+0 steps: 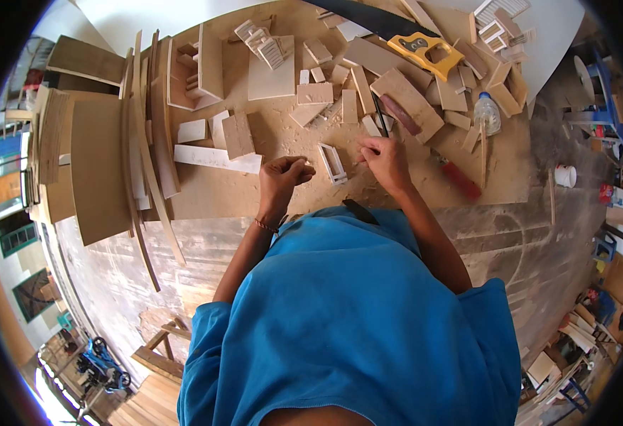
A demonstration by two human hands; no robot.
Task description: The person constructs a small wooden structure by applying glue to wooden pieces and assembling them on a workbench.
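Observation:
A small white wooden frame (326,162) lies on the workbench (219,202) between my two hands, touched by neither. My left hand (283,183) is just left of it, thumb and fingers closed together in a pinch. On the other side my right hand (386,162) has its fingers curled and drawn together near the frame's upper right. Anything within either pinch is too small to make out. Beyond my right hand, a brown-handled tool (401,115) rests by a wooden block. A red-handled tool (461,179) lies right of my right forearm.
A handsaw with a yellow handle (426,54) lies among wood offcuts at the back. A clear plastic bottle (488,113) stands at the right. Long thin strips (144,135) and boards (98,170) lean at the left, beside an open wooden box (210,67). Shavings litter the bench.

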